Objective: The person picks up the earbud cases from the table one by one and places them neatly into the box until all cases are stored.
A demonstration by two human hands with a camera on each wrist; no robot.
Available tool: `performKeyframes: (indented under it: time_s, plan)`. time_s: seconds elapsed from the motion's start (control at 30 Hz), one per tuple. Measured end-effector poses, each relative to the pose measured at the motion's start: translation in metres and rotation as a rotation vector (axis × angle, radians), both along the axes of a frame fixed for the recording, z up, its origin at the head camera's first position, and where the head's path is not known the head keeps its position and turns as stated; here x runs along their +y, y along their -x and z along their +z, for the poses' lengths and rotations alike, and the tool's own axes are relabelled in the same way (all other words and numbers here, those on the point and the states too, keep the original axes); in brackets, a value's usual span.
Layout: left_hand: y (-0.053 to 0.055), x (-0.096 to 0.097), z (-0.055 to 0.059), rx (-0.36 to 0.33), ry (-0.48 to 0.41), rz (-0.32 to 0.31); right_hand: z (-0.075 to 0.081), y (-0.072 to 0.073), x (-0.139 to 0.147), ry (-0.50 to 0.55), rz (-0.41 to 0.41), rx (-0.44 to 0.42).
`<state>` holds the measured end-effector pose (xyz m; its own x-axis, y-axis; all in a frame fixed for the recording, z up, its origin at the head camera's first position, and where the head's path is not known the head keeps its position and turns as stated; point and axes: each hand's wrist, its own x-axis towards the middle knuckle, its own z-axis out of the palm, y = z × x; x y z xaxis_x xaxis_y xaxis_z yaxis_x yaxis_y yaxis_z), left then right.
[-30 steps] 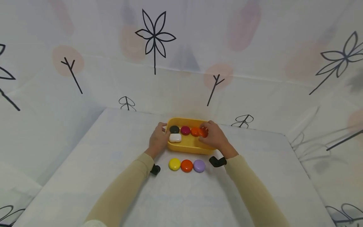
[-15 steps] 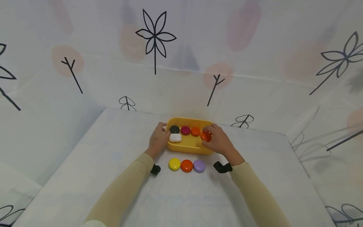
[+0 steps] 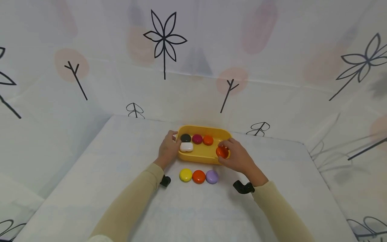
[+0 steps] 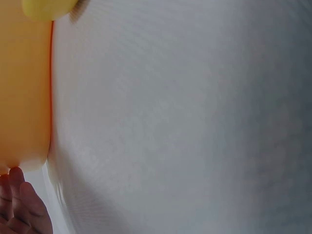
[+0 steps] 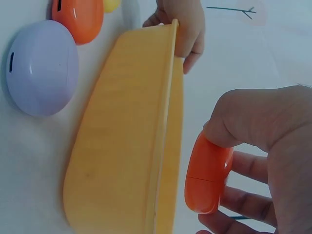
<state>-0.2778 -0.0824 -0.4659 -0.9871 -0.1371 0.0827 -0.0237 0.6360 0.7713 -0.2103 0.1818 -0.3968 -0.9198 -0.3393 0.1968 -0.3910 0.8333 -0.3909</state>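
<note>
Head view, left grip: My left grip (image 3: 169,148) holds the left end of the yellow tray (image 3: 204,153), which stands on the white counter (image 3: 193,215).
Head view, right grip: My right grip (image 3: 239,157) pinches the held orange case (image 3: 221,152) between thumb and fingers.
Head view, held case position: Over the near right corner of the tray.
Head view, tray contents: Along the far side, left to right, a black case (image 3: 185,138), a magenta case (image 3: 197,139) and a far orange case (image 3: 208,140); a white case (image 3: 186,147) lies just beside the black one, on its near side.
Head view, counter row: In front of the near wall, left to right, a yellow case (image 3: 185,175), a near orange case (image 3: 198,176) and a lilac case (image 3: 212,176).
Left wrist view, tray end: Fingertips of my left grip touch the tray's left end; my thumb cannot be made out here.
Left wrist view, yellow case: Partly visible, near the tray wall.
Right wrist view, held case: Pinched in my right grip, above the tray rim and apart from it, a thin seam visible.
Right wrist view, tray: My left grip straddles the rim at the left end.
Right wrist view, lilac case: On the counter, apart from the near wall.
</note>
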Motion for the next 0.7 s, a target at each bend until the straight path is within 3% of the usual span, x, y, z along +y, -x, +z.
performKeyframes:
  time_s: [0.23,0.7]
  plan:
    - [-0.003,-0.002,0.004,0.006,-0.024,-0.02,0.0,-0.01,0.004,-0.009,0.029,0.06]
    - [-0.005,-0.002,0.005,0.009,-0.023,-0.02,0.001,-0.036,0.014,-0.041,0.038,0.022]
